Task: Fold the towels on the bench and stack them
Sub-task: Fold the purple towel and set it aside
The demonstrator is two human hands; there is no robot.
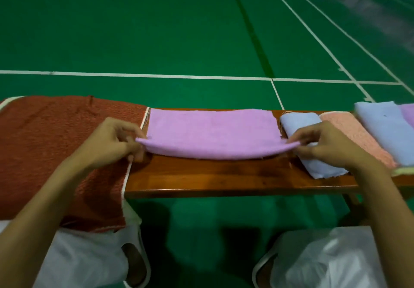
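Pinching 2 near corners of purple towel: left grip, right grip; towel sags between.

Glossy brown wooden bench on green court floor, red cloth draped over left end, lilac towel across the middle, small pale blue towel just right of it, peach towel next, larger pale blue towel overlapping the peach one's right side.
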